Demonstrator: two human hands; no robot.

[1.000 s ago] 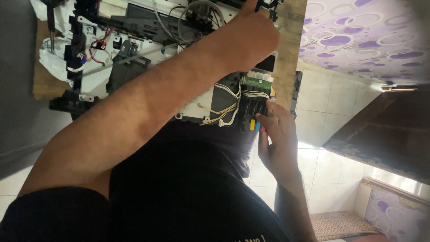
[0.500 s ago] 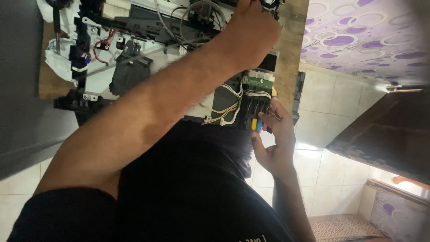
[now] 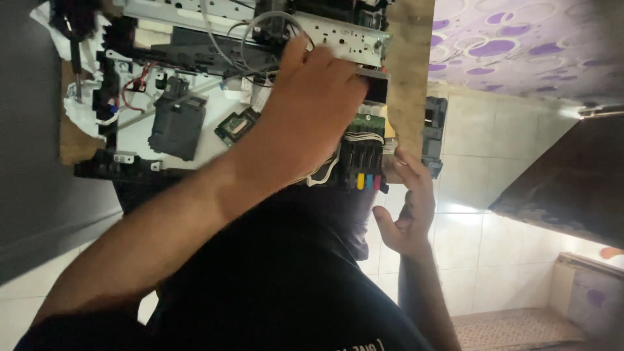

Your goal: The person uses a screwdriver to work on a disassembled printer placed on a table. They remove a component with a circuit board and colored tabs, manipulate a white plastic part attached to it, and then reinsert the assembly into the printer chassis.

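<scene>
At the left, an opened white plastic printer chassis [image 3: 140,133] lies on the brown wooden tabletop [image 3: 409,78]. Inside it sit a dark grey box-shaped module [image 3: 175,127], a small green circuit board [image 3: 235,125] and red wires [image 3: 138,83]. A long silver metal rail [image 3: 260,16] runs with its long axis left to right along the top of the chassis. The left hand [image 3: 312,110] rests on this rail near its right end, fingers curled over it; whether the grip is closed on it I cannot tell. Just right, a black ink cartridge carriage [image 3: 364,166] with yellow, blue and pink tabs stands at the chassis edge. The right hand [image 3: 406,208] touches the tabletop edge beside it, its fingers loosely open.
</scene>
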